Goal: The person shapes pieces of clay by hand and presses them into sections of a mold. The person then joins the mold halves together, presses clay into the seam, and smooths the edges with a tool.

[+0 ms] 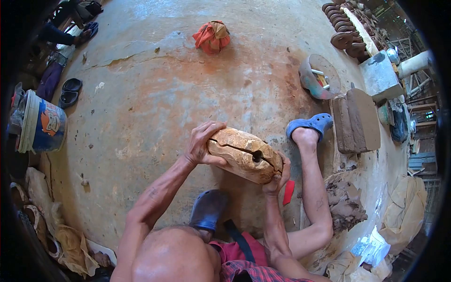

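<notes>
A pale brown, worn two-part mould (pixel 242 152) is held up off the floor between my two hands. A dark, uneven seam runs along it, with a round hole near the middle of the seam. My left hand (pixel 205 143) is wrapped round its left end, thumb underneath and fingers over the top. At the lower right end my right hand (pixel 280 177) grips it, its fingers partly hidden behind the block. The inside of the mould cannot be seen. Just below my right hand, a red strip (pixel 288 192) lies on the floor.
Clay slabs (pixel 361 120), clay lumps (pixel 345 202) and a round basin (pixel 307 82) stand on the right. A red cloth bundle (pixel 210 38) lies ahead, a bucket (pixel 44 123) stands left. My feet wear blue clogs (pixel 206 207). Another person's foot (pixel 85 35) shows far left.
</notes>
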A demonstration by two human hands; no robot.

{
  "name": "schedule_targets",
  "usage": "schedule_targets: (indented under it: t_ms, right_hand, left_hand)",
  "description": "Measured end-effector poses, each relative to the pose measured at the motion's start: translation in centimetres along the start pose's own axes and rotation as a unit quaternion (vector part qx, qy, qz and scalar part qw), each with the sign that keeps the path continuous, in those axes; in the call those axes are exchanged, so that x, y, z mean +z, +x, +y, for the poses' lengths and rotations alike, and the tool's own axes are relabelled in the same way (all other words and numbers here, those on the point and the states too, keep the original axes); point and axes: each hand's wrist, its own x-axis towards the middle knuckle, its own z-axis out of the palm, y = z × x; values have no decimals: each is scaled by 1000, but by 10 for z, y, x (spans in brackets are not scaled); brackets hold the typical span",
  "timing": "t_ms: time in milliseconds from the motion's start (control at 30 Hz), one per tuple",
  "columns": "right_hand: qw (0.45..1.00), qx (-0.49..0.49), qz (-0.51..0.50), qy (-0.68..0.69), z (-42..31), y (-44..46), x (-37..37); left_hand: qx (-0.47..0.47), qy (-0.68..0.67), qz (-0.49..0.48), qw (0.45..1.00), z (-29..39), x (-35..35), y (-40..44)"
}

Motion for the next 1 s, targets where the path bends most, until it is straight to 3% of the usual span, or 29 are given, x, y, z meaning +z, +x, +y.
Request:
schedule_targets:
  t_ms: [167,233,300,400,433,500,533,567,667,800,900,967,1000]
  right_hand:
    - [999,32,-20,-24,-19,3,-9]
    - [996,72,-53,6,-27,16,-6]
    - [992,101,-65,25,-39,40,4]
    - [966,227,-114,-38,-27,84,20]
    - [961,247,-120,-24,-24,99,31]
    - [956,262,-129,-9,-11,131,49]
    - [929,287,-197,-124,1,152,55]
    - [885,307,-260,-236,10,163,61]
    - [901,220,-240,-286,25,176,94]
    - [868,233,-278,-339,52,188,116]
    - [864,240,-272,-348,54,189,117]
    - [882,240,-207,-350,38,183,116]
    - [881,243,-204,-351,28,175,111]
  left_hand:
    - [-39,5,3,999,18,-7,-9]
    - [-132,16,-8,991,29,-14,-6]
    - [-143,16,16,989,39,-17,2]
    - [-312,50,36,948,47,-20,17]
    - [-313,51,38,948,44,-18,24]
    - [-465,64,45,882,30,-18,45]
    - [-508,43,32,859,20,-19,53]
    - [-505,45,37,861,-2,-16,51]
    - [-551,82,-33,830,-51,-16,54]
    - [-578,95,-51,809,-72,-13,49]
    - [-584,85,-24,807,-81,-8,42]
    - [-600,80,-13,796,-78,-9,45]
    - [-601,24,-27,798,-69,-15,46]
